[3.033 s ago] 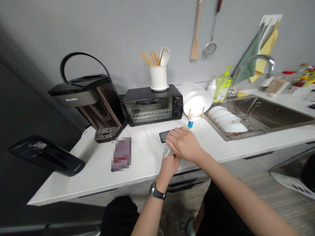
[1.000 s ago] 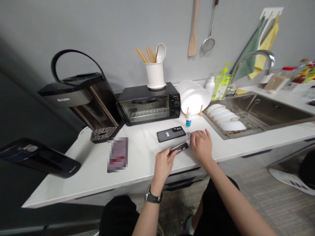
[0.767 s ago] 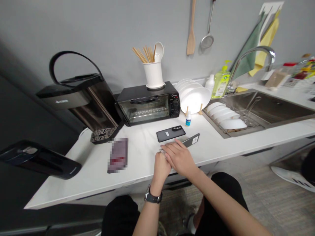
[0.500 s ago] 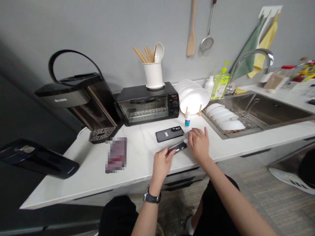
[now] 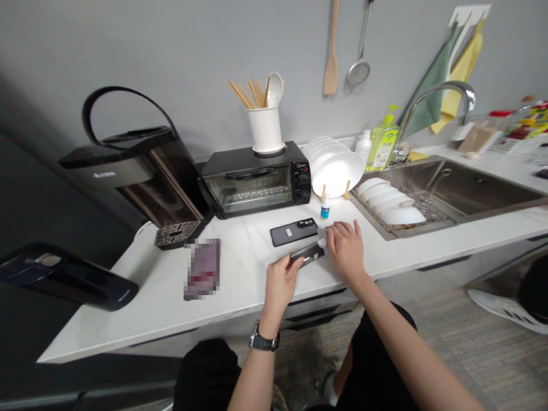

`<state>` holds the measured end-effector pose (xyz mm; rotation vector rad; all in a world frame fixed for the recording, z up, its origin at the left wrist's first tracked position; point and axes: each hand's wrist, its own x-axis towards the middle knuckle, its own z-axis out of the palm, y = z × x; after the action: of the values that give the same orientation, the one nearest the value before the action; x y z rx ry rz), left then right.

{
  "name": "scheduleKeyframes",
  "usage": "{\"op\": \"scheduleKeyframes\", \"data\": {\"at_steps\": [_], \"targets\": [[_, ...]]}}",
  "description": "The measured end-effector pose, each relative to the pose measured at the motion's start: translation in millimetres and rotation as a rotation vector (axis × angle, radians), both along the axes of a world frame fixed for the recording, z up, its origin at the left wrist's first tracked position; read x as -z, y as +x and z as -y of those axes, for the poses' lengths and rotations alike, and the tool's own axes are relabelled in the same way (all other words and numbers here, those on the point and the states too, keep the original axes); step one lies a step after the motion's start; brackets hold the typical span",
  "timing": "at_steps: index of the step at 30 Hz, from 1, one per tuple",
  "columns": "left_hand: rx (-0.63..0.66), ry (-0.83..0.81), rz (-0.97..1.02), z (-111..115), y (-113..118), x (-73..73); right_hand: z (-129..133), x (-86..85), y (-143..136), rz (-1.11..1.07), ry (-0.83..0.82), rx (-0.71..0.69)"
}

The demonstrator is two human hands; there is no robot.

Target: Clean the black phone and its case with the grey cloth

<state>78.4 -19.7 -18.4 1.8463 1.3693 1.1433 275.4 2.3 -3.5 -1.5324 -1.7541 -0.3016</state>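
Observation:
My left hand [image 5: 280,282] is closed on the near left end of a slim black phone [image 5: 310,254], tilted above the counter. At its right end my right hand [image 5: 346,248] pinches a crumpled whitish wipe [image 5: 322,237] against the phone; its fingertips are partly hidden. Just behind, a dark phone or phone case [image 5: 293,232] with a camera bump and a small white label lies back side up. A small white bottle with a blue label [image 5: 325,208] stands beyond my right hand.
A toaster oven [image 5: 257,182] holds a utensil cup [image 5: 265,128]. Left are a water dispenser [image 5: 149,177], a blurred-out flat item [image 5: 204,269] and a dark cylinder-like appliance [image 5: 85,279]. Right are racked plates [image 5: 338,174] and a sink [image 5: 471,182]. Another person's shoe [image 5: 505,308] shows lower right.
The view has shifted slightly. The phone in my left hand has tipped a little, showing more of its flat face, while both hands stay in nearly the same place.

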Motion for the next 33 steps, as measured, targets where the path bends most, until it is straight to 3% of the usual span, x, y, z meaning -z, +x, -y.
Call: {"op": "scheduleKeyframes", "data": {"at_steps": [4,6,8,12,14,16,19,21,24,27,29,31,33], "targets": [[0.008,0.031,-0.024,-1.8,-3.7,4.4,28.0,-4.7,-52.5,0.081,-0.023,-0.394],[0.012,0.037,-0.032,-2.1,-5.0,5.5,33.3,-6.5,-65.4,0.135,-0.032,-0.516],[0.011,0.022,-0.026,-1.6,-4.6,4.7,26.5,-6.3,-56.2,0.139,-0.042,-0.484],[-0.003,-0.013,0.011,0.2,-0.8,0.5,-0.3,-1.8,-10.1,0.003,-0.049,-0.103],[-0.011,-0.012,0.018,0.5,0.0,-0.2,-1.9,0.0,-4.6,-0.04,-0.026,-0.006],[-0.011,0.002,0.012,-0.2,-0.9,0.7,8.1,0.8,-19.8,-0.021,-0.013,-0.094],[-0.002,0.027,-0.011,-2.1,-4.0,3.6,29.5,-0.3,-57.6,0.08,-0.03,-0.385],[0.0,0.024,-0.02,-2.7,-5.4,4.5,35.0,-1.7,-68.6,0.131,-0.036,-0.496],[0.011,-0.004,0.012,-2.0,-4.8,3.2,21.8,-1.3,-45.6,0.097,-0.042,-0.406],[0.008,-0.022,0.044,-0.2,-2.6,0.1,-0.2,2.0,-2.8,-0.012,-0.056,-0.137],[-0.006,-0.026,0.049,0.5,-1.6,-1.4,-5.2,3.1,10.7,-0.054,-0.042,-0.012],[0.001,-0.026,0.055,0.5,-1.7,-1.9,1.9,2.6,2.1,-0.045,-0.026,-0.022],[0.016,-0.017,0.05,-0.2,-2.7,-1.3,16.8,0.5,-23.5,0.012,-0.029,-0.158]]}}
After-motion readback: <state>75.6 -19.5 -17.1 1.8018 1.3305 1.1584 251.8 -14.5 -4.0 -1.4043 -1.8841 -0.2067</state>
